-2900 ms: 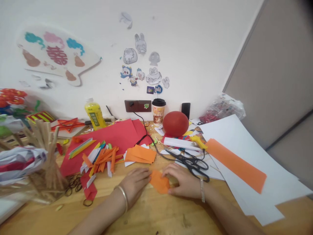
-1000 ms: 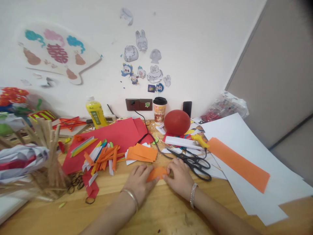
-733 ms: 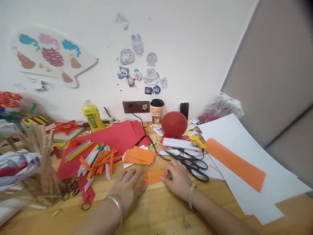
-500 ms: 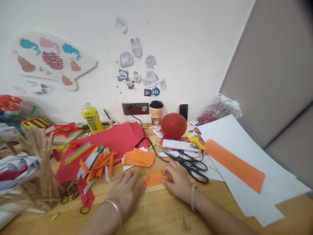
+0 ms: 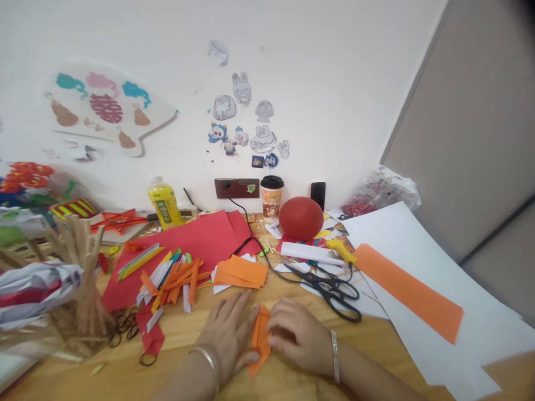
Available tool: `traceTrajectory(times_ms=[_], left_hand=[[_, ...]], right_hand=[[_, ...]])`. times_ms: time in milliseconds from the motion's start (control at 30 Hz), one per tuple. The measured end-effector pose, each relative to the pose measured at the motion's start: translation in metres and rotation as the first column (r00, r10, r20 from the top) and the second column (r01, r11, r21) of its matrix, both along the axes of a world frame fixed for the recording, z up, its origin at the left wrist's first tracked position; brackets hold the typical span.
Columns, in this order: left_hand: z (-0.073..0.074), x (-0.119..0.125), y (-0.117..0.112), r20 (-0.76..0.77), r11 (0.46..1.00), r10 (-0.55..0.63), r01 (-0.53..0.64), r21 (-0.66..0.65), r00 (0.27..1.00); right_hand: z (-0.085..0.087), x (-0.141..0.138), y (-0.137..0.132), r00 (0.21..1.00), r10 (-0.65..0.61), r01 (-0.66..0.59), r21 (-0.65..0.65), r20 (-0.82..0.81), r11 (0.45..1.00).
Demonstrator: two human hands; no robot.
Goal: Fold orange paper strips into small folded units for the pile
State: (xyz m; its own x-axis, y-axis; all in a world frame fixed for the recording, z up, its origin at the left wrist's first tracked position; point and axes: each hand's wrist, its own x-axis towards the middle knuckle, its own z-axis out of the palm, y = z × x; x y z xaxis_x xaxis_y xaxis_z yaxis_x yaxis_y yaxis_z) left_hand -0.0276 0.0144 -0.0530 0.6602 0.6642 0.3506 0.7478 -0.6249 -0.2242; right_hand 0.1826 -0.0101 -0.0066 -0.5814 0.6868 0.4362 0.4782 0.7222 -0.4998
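A small folded orange paper piece (image 5: 259, 340) lies on the wooden table (image 5: 292, 384) between my two hands. My left hand (image 5: 228, 333) rests flat beside it, fingers stretched out and touching its left edge. My right hand (image 5: 292, 334) presses on the paper's right side with curled fingers. Each wrist wears a bangle. Just behind the hands lies a stack of orange paper pieces (image 5: 240, 273). Black scissors (image 5: 334, 291) lie to the right of my right hand.
Orange, white and coloured paper strips (image 5: 175, 275) and red sheets (image 5: 196, 234) cover the left. Large white sheets (image 5: 418, 262) with a long orange strip (image 5: 407, 289) lie right. A yellow bottle (image 5: 163, 203), cup (image 5: 271, 197), red ball (image 5: 301, 218), yellow glue gun (image 5: 340, 249) and wooden sticks (image 5: 83, 262) stand around.
The orange piece has been turned from lying crosswise to lengthwise and pulled nearer. Both hands moved closer to me and together around it.
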Motion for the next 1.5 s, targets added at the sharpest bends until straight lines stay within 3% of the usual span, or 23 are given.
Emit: traceTrajectory(times_ms=[67, 167, 367, 467, 600, 800, 900, 1000, 1133, 1300, 1500], left_hand=[[0.002, 0.001, 0.002, -0.063, 0.998, 0.0, -0.004, -0.061, 0.998], [0.008, -0.001, 0.008, -0.122, 0.994, 0.027, -0.039, -0.102, 0.992], [0.027, -0.015, 0.018, -0.042, 0.993, 0.087, -0.084, 0.084, 0.995], [0.031, -0.016, 0.016, 0.045, 0.985, -0.041, 0.033, 0.17, 0.998], [0.03, -0.009, 0.011, 0.088, 0.951, -0.3, 0.29, 0.109, 0.95], [0.026, -0.005, 0.009, 0.217, 0.894, -0.443, 0.409, 0.183, 0.87], [0.03, -0.002, 0.008, 0.228, 0.924, -0.381, 0.363, 0.119, 0.896], [0.034, 0.001, 0.004, 0.221, 0.959, -0.282, 0.283, 0.025, 0.934], [0.035, 0.002, 0.001, 0.242, 0.943, -0.33, 0.33, 0.044, 0.912], [0.036, 0.004, 0.0, 0.296, 0.956, -0.274, 0.292, -0.018, 0.915], [0.033, 0.009, -0.002, 0.412, 0.966, -0.029, 0.132, -0.223, 0.911]], right_hand=[[0.003, 0.007, 0.005, 0.994, -0.107, 0.108, 0.01, -0.03, 0.994], [0.005, 0.015, 0.009, 0.993, -0.073, 0.065, 0.082, 0.093, 0.994], [0.006, 0.017, 0.007, 0.962, 0.016, -0.066, 0.174, 0.274, 0.982], [0.005, 0.015, 0.006, 0.96, 0.008, -0.058, 0.172, 0.278, 0.983], [0.005, 0.015, 0.007, 0.955, -0.032, -0.023, 0.182, 0.295, 0.983], [0.002, 0.011, 0.011, 0.922, -0.129, 0.036, 0.25, 0.366, 0.968], [-0.003, 0.01, 0.013, 0.913, -0.16, 0.04, 0.306, 0.375, 0.951], [-0.006, 0.01, 0.012, 0.929, -0.162, 0.066, 0.282, 0.334, 0.957], [-0.005, 0.008, 0.01, 0.966, -0.184, 0.168, 0.1, 0.183, 0.981], [-0.003, 0.004, 0.009, 0.963, -0.27, 0.271, -0.097, 0.028, 0.958], [-0.002, 0.0, 0.011, 0.916, -0.402, 0.394, -0.217, 0.01, 0.893]])
